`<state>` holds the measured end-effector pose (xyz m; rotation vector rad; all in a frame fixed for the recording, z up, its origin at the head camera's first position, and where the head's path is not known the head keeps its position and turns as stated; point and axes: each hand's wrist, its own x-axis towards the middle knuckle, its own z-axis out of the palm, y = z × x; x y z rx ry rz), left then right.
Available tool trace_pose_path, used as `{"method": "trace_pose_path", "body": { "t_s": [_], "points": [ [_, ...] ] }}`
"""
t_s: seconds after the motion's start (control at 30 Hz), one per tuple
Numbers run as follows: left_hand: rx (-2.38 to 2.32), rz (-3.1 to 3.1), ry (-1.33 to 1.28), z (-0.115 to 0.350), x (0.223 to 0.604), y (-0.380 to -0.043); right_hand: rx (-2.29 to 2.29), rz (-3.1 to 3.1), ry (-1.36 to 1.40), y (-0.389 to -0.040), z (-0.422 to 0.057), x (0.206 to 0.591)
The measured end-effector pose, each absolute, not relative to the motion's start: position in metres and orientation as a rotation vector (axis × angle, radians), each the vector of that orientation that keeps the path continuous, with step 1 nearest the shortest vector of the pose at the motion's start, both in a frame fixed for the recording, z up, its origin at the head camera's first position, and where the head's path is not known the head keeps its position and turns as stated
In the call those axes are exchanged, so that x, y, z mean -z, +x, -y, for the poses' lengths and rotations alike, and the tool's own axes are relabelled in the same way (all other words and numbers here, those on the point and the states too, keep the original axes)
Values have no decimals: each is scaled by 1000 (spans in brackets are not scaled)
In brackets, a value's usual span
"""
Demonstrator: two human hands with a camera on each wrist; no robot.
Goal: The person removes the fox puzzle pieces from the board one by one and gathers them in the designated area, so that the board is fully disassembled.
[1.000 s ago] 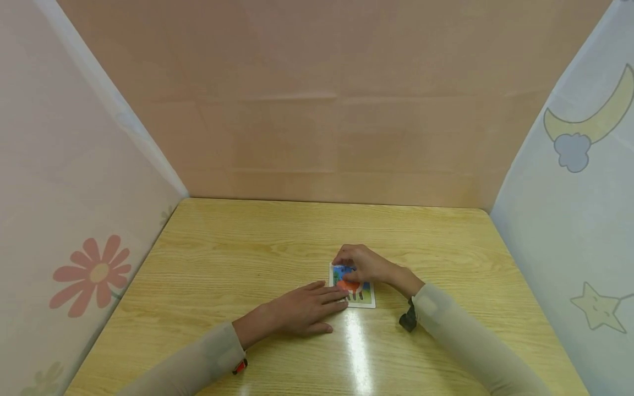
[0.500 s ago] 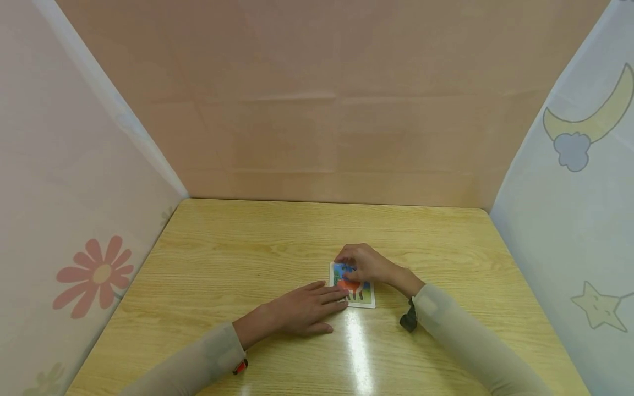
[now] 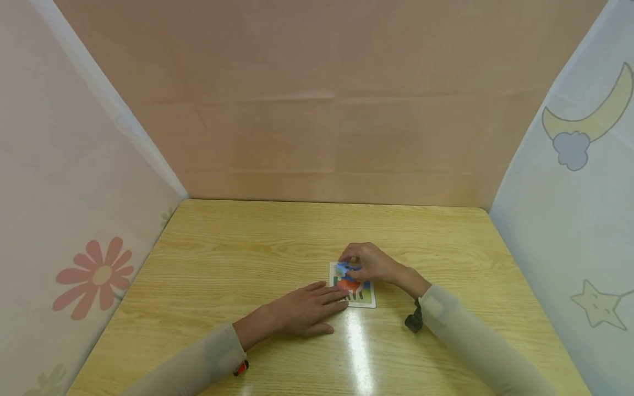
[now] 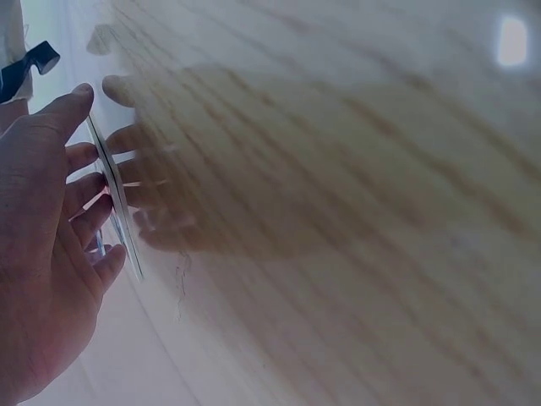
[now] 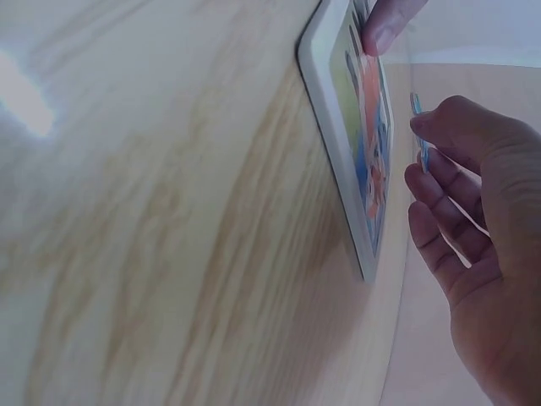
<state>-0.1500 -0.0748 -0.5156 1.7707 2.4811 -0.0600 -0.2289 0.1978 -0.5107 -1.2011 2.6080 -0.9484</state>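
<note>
A small picture puzzle board (image 3: 366, 300) with a white border lies flat on the table, showing an orange figure on blue and green. My left hand (image 3: 307, 311) rests with extended fingers on its lower left part. Above the upper part, my right hand (image 3: 373, 265) pinches a thin, light-blue puzzle piece (image 5: 422, 139) between thumb and fingers. In the right wrist view this piece stands clear of the board's surface. The left wrist view gives only the board's thin edge (image 4: 122, 211) by the left fingertips. My hands hide parts of the picture.
The wood-grain table (image 3: 238, 242) extends around both hands, with a bright light reflection in front of the board. A plain tan sheet (image 3: 287, 132) stands behind the table. Pale printed sheets (image 3: 569, 220) flank it. Straps with small devices sit at both wrists.
The right hand has shifted slightly right and up, lifting the light-blue puzzle piece from the board's upper part. My left hand and the board stay in place.
</note>
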Motion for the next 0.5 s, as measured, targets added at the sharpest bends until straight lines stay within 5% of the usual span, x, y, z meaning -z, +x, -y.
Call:
{"method": "trace_pose_path", "body": {
  "t_s": [0.5],
  "points": [
    [22, -2478, 1780, 76, 517, -150, 891, -2708, -1261, -222, -222, 507]
  ]
}}
